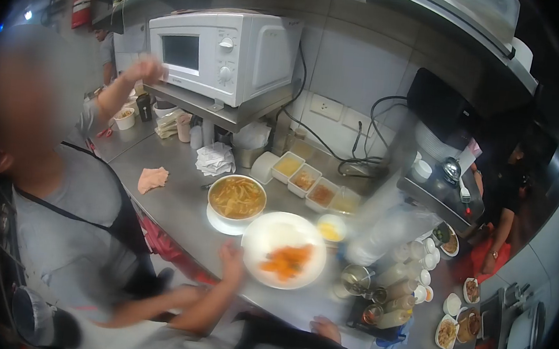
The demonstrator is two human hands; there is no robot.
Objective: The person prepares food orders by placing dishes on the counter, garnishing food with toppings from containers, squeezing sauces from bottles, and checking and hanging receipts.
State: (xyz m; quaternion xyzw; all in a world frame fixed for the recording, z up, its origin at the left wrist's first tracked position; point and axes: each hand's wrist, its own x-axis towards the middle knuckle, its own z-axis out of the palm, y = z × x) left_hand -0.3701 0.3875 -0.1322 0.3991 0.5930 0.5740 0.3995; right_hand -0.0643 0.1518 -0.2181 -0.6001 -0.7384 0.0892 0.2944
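My left hand [232, 263] is beside the left rim of a white plate [258, 229], which bears a white mound, perhaps rice, and orange pieces of food [287, 261]. Motion blurs its fingers, and whether they touch the rim is unclear. At the counter's front edge, low in the view, is my right hand [326, 329], partly hidden, with no object visible in it. Behind the plate, a metal bowl of yellow-brown noodle-like food [238, 197] stands on a white saucer [219, 224]. A small cup with yellow contents [332, 228] sits right of the plate.
A co-worker [76, 223] stands close on the left, one hand [146, 70] raised by the white microwave [226, 57]. Food tubs [304, 179] line the wall. Bottles [400, 278] crowd the right, with small filled bowls [446, 332] beyond. Another person [506, 207] is at far right.
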